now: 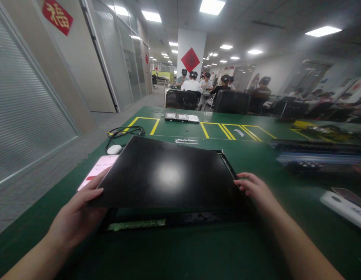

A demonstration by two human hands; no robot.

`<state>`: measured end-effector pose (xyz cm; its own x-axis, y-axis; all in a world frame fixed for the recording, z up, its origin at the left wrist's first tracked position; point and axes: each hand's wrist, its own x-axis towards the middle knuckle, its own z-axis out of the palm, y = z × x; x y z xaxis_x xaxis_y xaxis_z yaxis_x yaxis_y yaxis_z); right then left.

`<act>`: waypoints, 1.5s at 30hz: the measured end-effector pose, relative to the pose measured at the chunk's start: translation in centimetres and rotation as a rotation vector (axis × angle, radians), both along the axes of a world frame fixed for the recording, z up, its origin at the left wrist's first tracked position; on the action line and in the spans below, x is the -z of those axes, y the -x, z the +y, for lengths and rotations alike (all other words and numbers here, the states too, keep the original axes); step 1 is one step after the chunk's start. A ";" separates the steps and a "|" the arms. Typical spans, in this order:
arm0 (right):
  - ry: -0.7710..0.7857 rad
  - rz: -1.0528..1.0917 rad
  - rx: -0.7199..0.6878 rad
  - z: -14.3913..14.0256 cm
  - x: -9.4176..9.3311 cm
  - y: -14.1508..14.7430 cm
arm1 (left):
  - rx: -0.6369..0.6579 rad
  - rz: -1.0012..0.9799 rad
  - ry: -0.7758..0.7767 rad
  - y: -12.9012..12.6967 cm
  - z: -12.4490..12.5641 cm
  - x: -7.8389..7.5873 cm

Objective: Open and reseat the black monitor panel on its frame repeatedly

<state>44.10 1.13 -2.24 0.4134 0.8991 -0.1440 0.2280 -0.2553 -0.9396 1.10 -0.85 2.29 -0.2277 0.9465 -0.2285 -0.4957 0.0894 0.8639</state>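
A glossy black screen panel (pixel 168 175) lies over a black frame (pixel 198 218) above the table, slightly askew, so the frame's right rail and near edge show. My left hand (pixel 75 212) grips the panel's left edge, thumb on top and the other fingers underneath, partly hidden. At the right side, the fingers of my right hand (pixel 252 188) are pinched on the frame's rail, close to the panel's edge. A green circuit-board strip (pixel 136 224) shows on the near part of the frame, below the panel.
Left of the panel are a lit phone (pixel 100 169), a white mouse (pixel 114 149) and a black cable (pixel 124 132). Several drives (pixel 182 117) sit far back on the green table (pixel 174 252). Right are a white device (pixel 344 210) and blurred dark parts (pixel 309 157). People sit beyond.
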 end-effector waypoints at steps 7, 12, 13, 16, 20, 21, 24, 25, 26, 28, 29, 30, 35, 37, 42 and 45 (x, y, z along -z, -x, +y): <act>0.066 0.068 0.017 -0.1 -0.1 -0.3 | 0.010 0.029 0.011 0.2 0.0 0.5; 0.019 0.044 0.048 0.0 -0.2 -0.7 | 0.051 0.052 -0.002 0.0 -0.1 0.5; 0.016 0.039 0.053 0.0 -0.2 -0.8 | 0.066 0.059 -0.001 0.0 -0.1 0.6; 0.025 0.035 0.052 0.0 -0.2 -0.9 | 0.086 0.061 0.018 0.0 0.0 0.9; 0.040 0.012 0.058 0.1 -0.2 -1.1 | 0.091 0.057 0.050 0.1 0.2 1.2; 0.044 0.009 0.058 0.1 -0.2 -1.1 | 0.089 0.061 0.056 0.1 0.2 1.2; 0.045 0.008 0.051 0.1 0.0 -1.4 | 0.081 0.071 0.076 0.1 0.2 1.2; 0.042 0.006 0.050 0.1 0.0 -1.4 | 0.081 0.071 0.083 0.0 0.2 1.3; 0.036 0.001 0.050 0.1 0.0 -1.4 | 0.079 0.072 0.090 0.0 0.2 1.3; 0.026 -0.013 0.051 0.0 -0.1 -1.3 | 0.075 0.078 0.108 -0.1 0.2 1.3; 0.030 -0.020 0.046 -0.1 -0.2 -1.2 | 0.078 0.083 0.117 -0.1 0.3 1.3; 0.039 -0.027 0.039 -0.2 -0.2 -1.1 | 0.085 0.088 0.124 -0.1 0.3 1.3; 0.043 -0.120 -0.003 -0.3 0.4 -0.9 | 0.152 0.108 0.108 -0.1 0.4 1.4; 0.016 -0.200 -0.040 -0.2 0.9 -1.2 | 0.146 0.118 0.124 -0.1 0.5 1.5; 0.010 -0.405 -0.098 0.1 1.7 -1.6 | 0.079 0.140 0.221 -0.4 0.7 1.5; 0.008 -0.476 -0.121 0.0 1.4 -1.4 | 0.072 0.122 0.245 -0.3 0.9 1.4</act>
